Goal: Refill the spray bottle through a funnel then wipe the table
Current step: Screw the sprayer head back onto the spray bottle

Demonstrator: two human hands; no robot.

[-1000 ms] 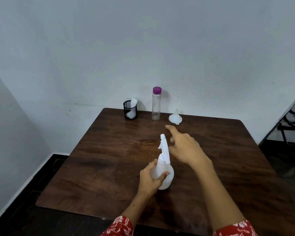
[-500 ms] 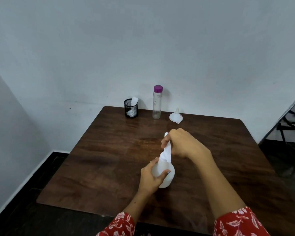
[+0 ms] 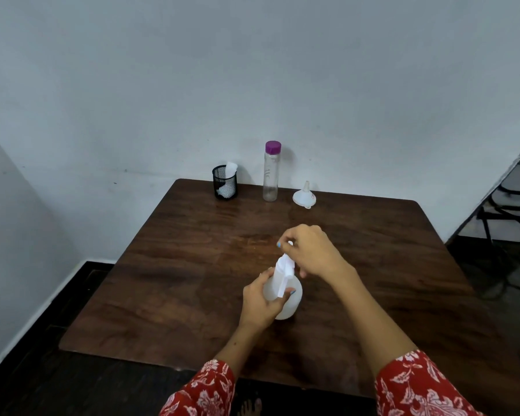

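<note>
Black wire mesh came first on the left: a small mesh cup [image 3: 225, 182] stood at the table's far edge with a crumpled white cloth [image 3: 229, 179] tucked inside it. Just to its right stood a tall clear bottle [image 3: 271, 172], upright, purple cap on. Right of that again, well apart from the bottle, a white funnel [image 3: 304, 196] rested wide mouth down, spout up. All three lined the back of the dark wooden table [image 3: 168, 283], near the wall. Nearer the person, about mid-table, the white spray bottle [image 3: 285, 298] stood upright on the wood. The left hand [image 3: 260, 303] wrapped round its rounded body from the left, fingers curled to the plastic, thumb across the front. The right hand [image 3: 311, 250] came in from the right and sat over the sprayer head, fingers bunched and closed around the top of it, the trigger hanging below. Red floral sleeves [image 3: 204, 391] showed at both forearms along the bottom. Far right, beyond the table, part of a dark metal chair [image 3: 514, 202] stood on the floor.
</note>
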